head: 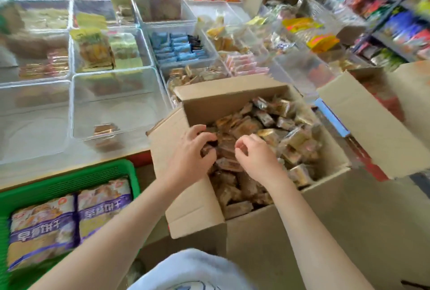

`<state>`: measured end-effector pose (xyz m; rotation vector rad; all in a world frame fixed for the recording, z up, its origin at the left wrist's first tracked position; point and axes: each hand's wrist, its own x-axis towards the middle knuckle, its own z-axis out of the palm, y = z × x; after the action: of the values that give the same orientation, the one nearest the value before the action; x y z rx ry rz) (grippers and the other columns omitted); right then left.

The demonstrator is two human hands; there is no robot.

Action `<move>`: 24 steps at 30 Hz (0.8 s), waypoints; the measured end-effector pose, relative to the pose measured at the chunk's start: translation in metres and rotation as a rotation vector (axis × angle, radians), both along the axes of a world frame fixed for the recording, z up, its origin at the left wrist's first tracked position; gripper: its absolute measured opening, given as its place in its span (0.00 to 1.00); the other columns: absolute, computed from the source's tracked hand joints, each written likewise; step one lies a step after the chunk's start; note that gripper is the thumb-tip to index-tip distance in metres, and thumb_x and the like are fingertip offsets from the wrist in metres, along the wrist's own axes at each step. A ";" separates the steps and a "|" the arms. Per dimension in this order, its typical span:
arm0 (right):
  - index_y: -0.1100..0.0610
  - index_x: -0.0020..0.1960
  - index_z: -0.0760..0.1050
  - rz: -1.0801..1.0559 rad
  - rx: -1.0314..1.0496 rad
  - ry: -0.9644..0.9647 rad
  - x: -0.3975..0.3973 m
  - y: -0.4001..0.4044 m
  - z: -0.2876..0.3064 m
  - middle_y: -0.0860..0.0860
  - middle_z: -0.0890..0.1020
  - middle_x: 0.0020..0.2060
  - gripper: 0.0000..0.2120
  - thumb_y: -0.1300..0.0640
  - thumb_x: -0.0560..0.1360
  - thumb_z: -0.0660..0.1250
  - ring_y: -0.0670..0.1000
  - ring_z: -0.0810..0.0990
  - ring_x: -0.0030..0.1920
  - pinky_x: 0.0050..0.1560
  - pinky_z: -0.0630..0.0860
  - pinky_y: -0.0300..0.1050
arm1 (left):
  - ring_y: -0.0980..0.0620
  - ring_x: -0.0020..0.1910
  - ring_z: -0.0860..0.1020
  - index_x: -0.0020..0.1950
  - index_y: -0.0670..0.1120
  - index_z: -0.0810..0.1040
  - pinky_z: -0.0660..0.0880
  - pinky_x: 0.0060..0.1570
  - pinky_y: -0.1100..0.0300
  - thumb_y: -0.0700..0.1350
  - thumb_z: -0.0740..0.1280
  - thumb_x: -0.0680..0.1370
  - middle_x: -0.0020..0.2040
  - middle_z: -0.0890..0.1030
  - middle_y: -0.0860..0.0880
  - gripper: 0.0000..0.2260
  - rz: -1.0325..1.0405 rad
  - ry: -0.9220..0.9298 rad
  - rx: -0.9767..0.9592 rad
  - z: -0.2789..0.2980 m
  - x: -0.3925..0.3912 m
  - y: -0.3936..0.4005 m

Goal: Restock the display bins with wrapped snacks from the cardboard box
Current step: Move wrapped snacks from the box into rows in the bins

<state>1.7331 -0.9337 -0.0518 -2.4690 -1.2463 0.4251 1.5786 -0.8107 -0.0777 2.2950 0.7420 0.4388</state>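
Cardboard box [263,238]: open, flaps spread, at 5 o'clock of the view, against the near edge of the desk [76,166].
Wrapped snacks [274,136]: brown and gold packets heaped loose inside the box, filling most of it.
Left hand [193,150]: reaches into the box at its 9 o'clock side; grip curled round packets at the heap's edge.
Right hand [256,155]: over the heap near the box centre, just beside the left hand; fingers curled down onto the packets, though whether the grip actually pinches one cannot be told.
Display bins [116,103]: clear plastic bins in rows on the desk, from 9 to 1 o'clock of the box.
Nearest bin [81,115]: at 10 o'clock of the box, holding only a few brown packets [104,128] near its front wall.
Green basket [69,180]: at 8 o'clock, below the desk edge, holding two large purple-banded bags [69,217] side by side.
Shelves [395,10]: at 1 o'clock, stocked with coloured packs, blurred.
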 end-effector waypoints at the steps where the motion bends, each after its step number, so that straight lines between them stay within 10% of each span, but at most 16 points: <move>1: 0.53 0.56 0.77 0.027 -0.051 0.005 0.012 -0.004 -0.005 0.47 0.74 0.49 0.07 0.53 0.81 0.62 0.50 0.74 0.53 0.48 0.72 0.43 | 0.47 0.73 0.66 0.64 0.53 0.80 0.57 0.75 0.51 0.49 0.65 0.81 0.74 0.69 0.50 0.13 -0.003 0.085 0.075 -0.008 0.009 -0.006; 4: 0.51 0.60 0.77 0.078 -0.067 0.081 0.032 -0.002 -0.014 0.47 0.76 0.55 0.10 0.52 0.81 0.64 0.50 0.76 0.56 0.50 0.72 0.43 | 0.51 0.79 0.54 0.57 0.54 0.84 0.38 0.78 0.52 0.51 0.57 0.82 0.72 0.72 0.52 0.16 0.015 0.151 0.121 -0.025 0.018 -0.010; 12: 0.58 0.79 0.57 0.148 -0.492 0.072 0.033 0.050 -0.051 0.61 0.68 0.73 0.30 0.47 0.82 0.60 0.62 0.69 0.71 0.70 0.69 0.57 | 0.52 0.78 0.56 0.55 0.55 0.84 0.52 0.79 0.47 0.54 0.53 0.79 0.70 0.74 0.53 0.19 0.026 0.238 0.145 -0.027 0.011 -0.005; 17: 0.55 0.72 0.67 0.148 -0.371 0.071 0.036 0.052 -0.036 0.54 0.77 0.65 0.29 0.41 0.78 0.67 0.57 0.75 0.65 0.68 0.69 0.58 | 0.54 0.78 0.54 0.61 0.56 0.81 0.53 0.78 0.46 0.53 0.58 0.82 0.71 0.73 0.55 0.14 0.020 0.266 0.109 -0.025 0.013 -0.004; 20: 0.52 0.67 0.73 0.050 -0.043 0.451 0.037 0.043 -0.006 0.49 0.81 0.58 0.22 0.41 0.78 0.67 0.53 0.79 0.60 0.56 0.76 0.47 | 0.54 0.75 0.63 0.68 0.57 0.75 0.64 0.74 0.51 0.48 0.67 0.80 0.69 0.74 0.56 0.16 0.043 0.067 -0.125 -0.009 0.010 -0.005; 24: 0.58 0.65 0.78 -0.072 0.351 1.502 0.013 0.053 0.031 0.58 0.84 0.53 0.20 0.47 0.84 0.57 0.57 0.81 0.52 0.55 0.76 0.52 | 0.55 0.63 0.78 0.69 0.57 0.73 0.77 0.60 0.57 0.59 0.71 0.70 0.64 0.78 0.55 0.28 0.165 -0.325 -0.673 0.034 -0.006 0.016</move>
<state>1.7463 -0.8806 -0.0208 -1.1970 -0.4564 1.4641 1.5725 -0.7946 -0.0435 1.5008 0.7699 0.5244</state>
